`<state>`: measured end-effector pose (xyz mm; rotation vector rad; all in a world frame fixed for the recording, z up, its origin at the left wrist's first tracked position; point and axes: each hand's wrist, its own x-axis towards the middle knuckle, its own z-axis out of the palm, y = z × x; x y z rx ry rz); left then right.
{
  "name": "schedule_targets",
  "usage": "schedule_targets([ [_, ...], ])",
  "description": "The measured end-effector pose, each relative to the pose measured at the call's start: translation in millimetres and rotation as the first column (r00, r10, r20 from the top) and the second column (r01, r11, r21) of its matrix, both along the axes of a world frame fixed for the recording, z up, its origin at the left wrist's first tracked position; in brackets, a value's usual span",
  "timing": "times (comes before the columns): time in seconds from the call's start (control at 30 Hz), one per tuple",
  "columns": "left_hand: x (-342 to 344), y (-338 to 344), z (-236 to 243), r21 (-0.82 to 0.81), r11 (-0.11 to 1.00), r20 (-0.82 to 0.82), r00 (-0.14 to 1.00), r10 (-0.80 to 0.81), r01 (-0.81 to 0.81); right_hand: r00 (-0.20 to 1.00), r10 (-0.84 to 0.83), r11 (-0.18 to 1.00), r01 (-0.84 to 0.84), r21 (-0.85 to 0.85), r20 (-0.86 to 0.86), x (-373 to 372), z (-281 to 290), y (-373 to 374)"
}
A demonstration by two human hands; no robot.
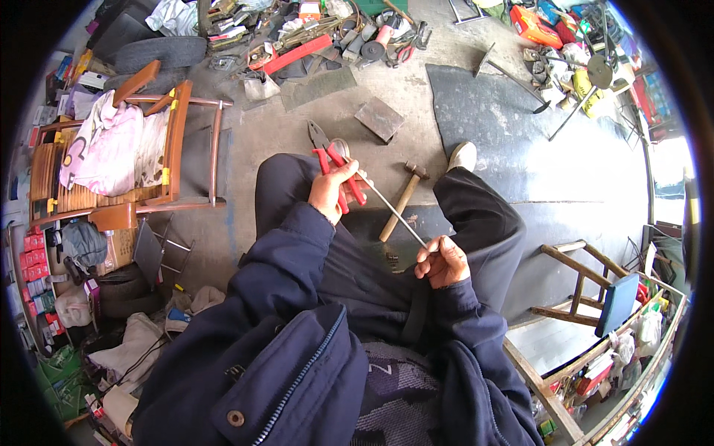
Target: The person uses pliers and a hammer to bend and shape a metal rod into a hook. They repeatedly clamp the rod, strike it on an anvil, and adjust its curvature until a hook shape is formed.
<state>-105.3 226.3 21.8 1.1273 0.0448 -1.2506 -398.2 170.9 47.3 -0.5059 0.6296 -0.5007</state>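
My left hand (327, 192) is closed around red-handled pliers (318, 136), whose dark jaws point up and away from me. One end of a thin, straight metal rod (392, 209) reaches the fingers of that hand; whether they grip it too, I cannot tell. The rod slants down to my right hand (444, 264), which pinches its near end. A small round pale thing (340, 146) shows beside the pliers, too hidden to name. Between my legs, a wooden-handled hammer (401, 206) lies on the floor under the rod. Beyond it sits a rectangular metal block (380, 120).
A wooden chair (175, 145) with a pink cloth stands at left. Tools, an angle grinder (375, 46) and a red bar (299, 54) are heaped at the far side. A dark mat (483, 111) covers the floor at right, near a blue-seated stool (616, 305).
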Motion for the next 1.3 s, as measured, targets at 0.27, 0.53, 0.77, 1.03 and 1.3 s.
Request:
schedule_targets([
  [0.27, -4, -2, 9, -0.007, 0.999, 0.016, 0.999, -0.038, 0.038, 1.000, -0.001, 0.996, 0.001, 0.085, 0.005, -2, -13, -1],
  [0.53, -4, -3, 12, -0.030, 0.999, 0.007, 1.000, -0.025, 0.025, 0.990, -0.056, 0.998, 0.053, -0.025, -0.133, 1, -14, -2],
  [0.77, -2, -1, 8, -0.062, 0.998, -0.020, 1.000, 0.005, -0.007, 0.990, -0.068, 0.998, 0.069, 0.001, -0.119, 3, -8, -5],
  [1.03, 0, 1, -1, -0.103, 0.994, -0.089, 0.996, 0.017, -0.026, 0.979, 0.030, 0.999, -0.035, -0.018, -0.199, 6, -2, -4],
  [1.3, 2, -1, -5, -0.075, 0.997, -0.040, 0.999, -0.035, 0.032, 0.963, 0.136, 0.990, -0.125, 0.060, -0.231, 10, -5, -2],
])
